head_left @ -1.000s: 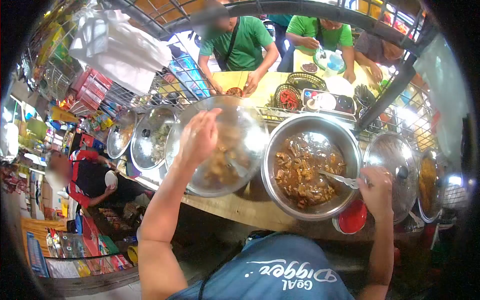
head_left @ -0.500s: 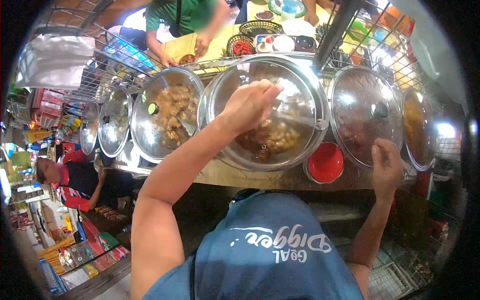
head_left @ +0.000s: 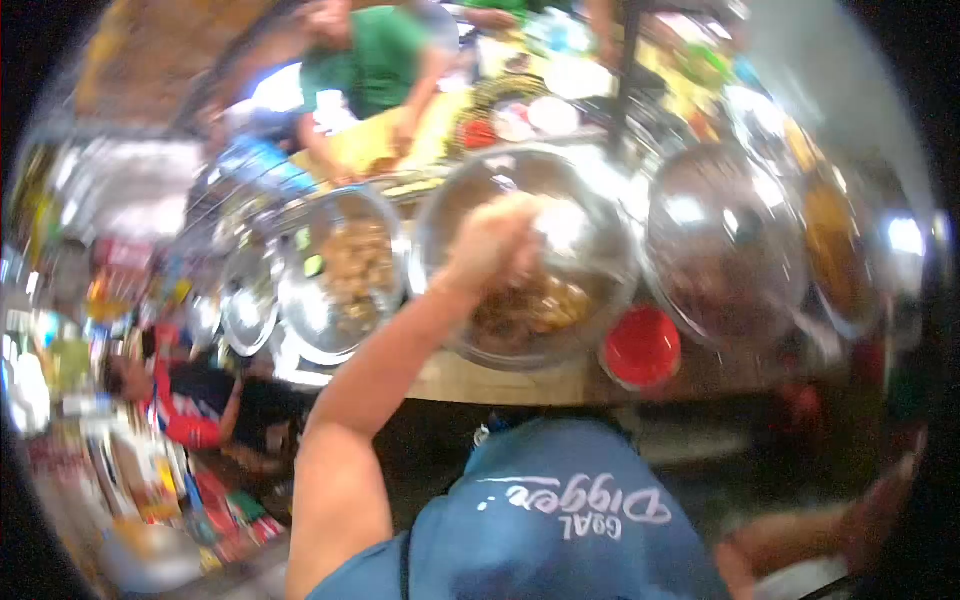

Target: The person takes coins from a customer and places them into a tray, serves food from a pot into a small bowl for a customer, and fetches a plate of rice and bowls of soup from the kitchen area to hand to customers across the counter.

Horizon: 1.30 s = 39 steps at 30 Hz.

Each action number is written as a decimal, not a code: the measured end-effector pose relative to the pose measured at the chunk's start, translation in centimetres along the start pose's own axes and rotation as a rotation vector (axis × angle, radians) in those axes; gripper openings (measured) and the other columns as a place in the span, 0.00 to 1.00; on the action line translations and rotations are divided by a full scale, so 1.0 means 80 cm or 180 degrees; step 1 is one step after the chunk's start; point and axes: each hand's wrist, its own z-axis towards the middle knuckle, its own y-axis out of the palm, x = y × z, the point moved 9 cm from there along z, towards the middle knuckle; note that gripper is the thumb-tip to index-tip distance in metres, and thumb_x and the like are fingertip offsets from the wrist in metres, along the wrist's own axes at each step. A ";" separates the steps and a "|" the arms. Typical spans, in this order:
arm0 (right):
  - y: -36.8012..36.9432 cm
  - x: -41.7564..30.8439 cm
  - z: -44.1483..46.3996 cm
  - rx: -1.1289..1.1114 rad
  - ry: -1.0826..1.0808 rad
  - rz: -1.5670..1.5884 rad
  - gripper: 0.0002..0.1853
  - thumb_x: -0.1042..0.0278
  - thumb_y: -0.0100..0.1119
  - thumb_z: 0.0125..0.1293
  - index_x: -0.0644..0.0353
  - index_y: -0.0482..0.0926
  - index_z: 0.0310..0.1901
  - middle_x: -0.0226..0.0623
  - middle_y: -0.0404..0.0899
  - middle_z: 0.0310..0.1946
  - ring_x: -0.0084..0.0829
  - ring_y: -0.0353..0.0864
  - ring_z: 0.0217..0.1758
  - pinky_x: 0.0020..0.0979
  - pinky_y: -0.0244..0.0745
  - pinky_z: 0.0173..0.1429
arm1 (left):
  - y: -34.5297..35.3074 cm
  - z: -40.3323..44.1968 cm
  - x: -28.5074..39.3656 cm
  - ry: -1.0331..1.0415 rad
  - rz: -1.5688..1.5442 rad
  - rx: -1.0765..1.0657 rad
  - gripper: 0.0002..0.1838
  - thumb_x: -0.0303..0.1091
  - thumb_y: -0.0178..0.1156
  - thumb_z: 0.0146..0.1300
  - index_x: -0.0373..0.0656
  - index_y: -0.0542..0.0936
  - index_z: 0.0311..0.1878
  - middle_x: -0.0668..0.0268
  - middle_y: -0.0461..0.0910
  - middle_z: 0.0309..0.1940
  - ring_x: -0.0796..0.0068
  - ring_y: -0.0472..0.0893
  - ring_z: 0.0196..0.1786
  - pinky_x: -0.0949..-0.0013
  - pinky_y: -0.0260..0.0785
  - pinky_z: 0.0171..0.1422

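My left hand (head_left: 497, 243) is closed over the middle of a clear glass lid (head_left: 590, 215), where a knob would be; the knob itself is hidden by my fingers. Beneath the lid a brown stew with pale chunks (head_left: 535, 312) shows through. Only the upper part of my right arm and forearm (head_left: 790, 535) shows at the lower right, stretched out to the side; the hand is lost past the dark edge of the picture. Close to the lid's lower right sits a red bowl (head_left: 641, 346).
Other lidded pots stand in the row: a pot of brown food (head_left: 350, 260) to the left, a reddish one (head_left: 725, 260) and a yellow one (head_left: 832, 245) to the right. Beyond the counter, a person in green (head_left: 375, 65) sits at a yellow table. Another person (head_left: 190, 400) is at the left.
My right arm has swung down and outward from beside the right-hand pot. My left hand stays on the glass lid. The view has shifted and blurred.
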 end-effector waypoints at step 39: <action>-0.404 0.840 -0.435 0.1751 0.4820 -0.0075 0.23 0.64 0.64 0.62 0.61 0.74 0.57 0.37 0.81 0.40 0.23 0.78 0.33 0.30 0.75 0.37 | 1.106 0.423 0.655 0.2061 -0.1653 -0.1456 0.05 0.24 0.59 0.63 0.37 0.77 0.42 0.63 0.80 0.29 0.77 0.78 0.31 0.71 0.73 0.36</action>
